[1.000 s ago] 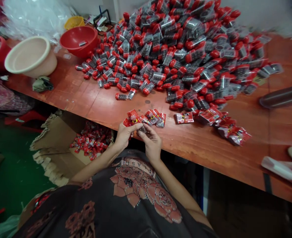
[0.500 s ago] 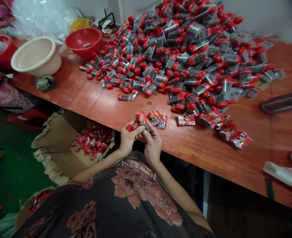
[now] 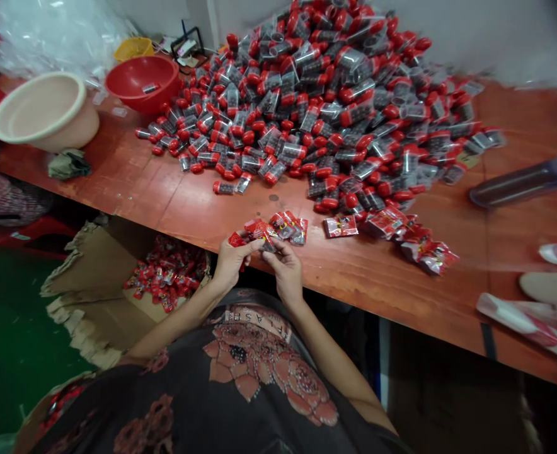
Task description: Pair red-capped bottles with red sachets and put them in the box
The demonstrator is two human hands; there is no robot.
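Observation:
My left hand [image 3: 230, 261] and my right hand [image 3: 285, 268] meet at the near edge of the red wooden table [image 3: 174, 202]. Both pinch a small red printed packet [image 3: 256, 231] between their fingertips. Just beyond the fingers lie a few more red packets [image 3: 290, 227]. Further right, a loose row of the same packets [image 3: 401, 236] trails off. A large heap of clear capsules with red caps [image 3: 326, 101] covers the back of the table.
A cream basin [image 3: 42, 110] and a red bowl [image 3: 141, 79] stand at the far left, with a crumpled cloth [image 3: 68, 164] near them. Below the table edge, an open cardboard box [image 3: 103, 284] holds several red packets. A dark tube [image 3: 519, 183] lies at right.
The packet between my fingers has turned and dropped a little closer to the table edge. The view has swung slightly to the right. Both hands stay together.

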